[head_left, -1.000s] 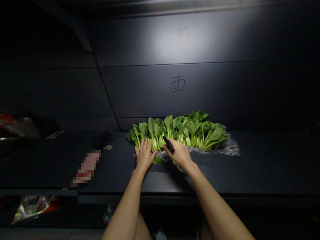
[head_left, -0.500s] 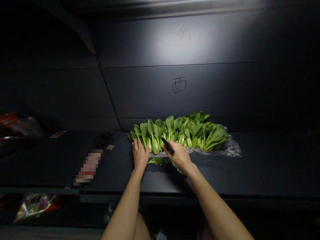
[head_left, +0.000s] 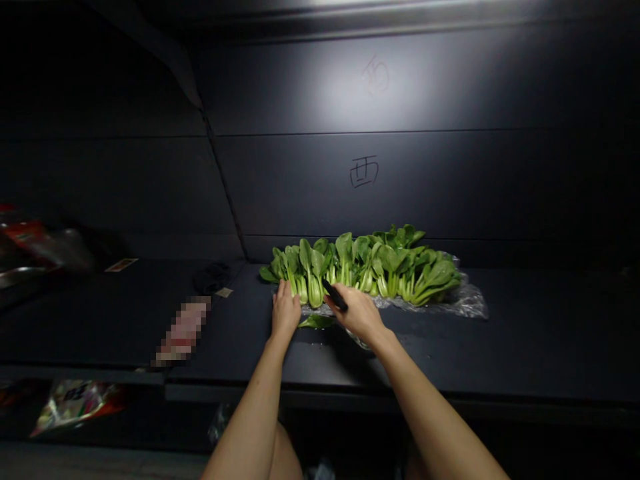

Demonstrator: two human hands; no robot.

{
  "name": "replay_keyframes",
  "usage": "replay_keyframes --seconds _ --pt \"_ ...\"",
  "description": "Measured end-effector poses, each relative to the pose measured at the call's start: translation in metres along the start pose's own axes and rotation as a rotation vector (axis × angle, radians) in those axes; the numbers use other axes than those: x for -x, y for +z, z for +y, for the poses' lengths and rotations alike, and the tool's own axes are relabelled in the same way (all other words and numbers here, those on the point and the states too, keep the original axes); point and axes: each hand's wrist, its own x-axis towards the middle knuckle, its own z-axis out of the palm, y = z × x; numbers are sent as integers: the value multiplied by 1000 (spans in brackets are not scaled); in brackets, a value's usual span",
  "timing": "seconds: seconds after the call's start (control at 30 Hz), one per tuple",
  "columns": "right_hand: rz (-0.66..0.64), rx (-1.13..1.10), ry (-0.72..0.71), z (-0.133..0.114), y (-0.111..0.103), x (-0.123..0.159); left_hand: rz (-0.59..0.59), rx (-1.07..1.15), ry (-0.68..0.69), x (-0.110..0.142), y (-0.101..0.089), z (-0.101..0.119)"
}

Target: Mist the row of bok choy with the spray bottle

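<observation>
A row of green bok choy (head_left: 370, 263) lies on clear plastic film (head_left: 460, 300) on a dark shelf (head_left: 525, 347). My left hand (head_left: 285, 310) rests at the left end of the row, fingers together and extended against the stalks of the leftmost bunch. My right hand (head_left: 361, 315) is closed round a dark knife handle (head_left: 334, 295) that points up and left toward the stalks. A loose green leaf (head_left: 316, 321) lies on the shelf between my hands.
A dark back wall bears a chalked character (head_left: 364, 172). A small dark object (head_left: 213, 277) and a tag (head_left: 224, 292) lie left of the greens. A blurred label (head_left: 183, 330) sits on the shelf. Coloured packets (head_left: 75, 400) lie lower left.
My left hand drew back off the loose leaf and shifted to the left end of the row, fingers closing together. The right hand with the knife stayed nearly still.
</observation>
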Motion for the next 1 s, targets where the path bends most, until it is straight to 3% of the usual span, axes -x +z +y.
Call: replay_keyframes --seconds 0.33,1.0 --pt "-22 -7 -14 -6 -3 1 63 -26 -29 0 0 1" --pt "27 -29 17 -1 3 0 76 2 -4 0 6 -5"
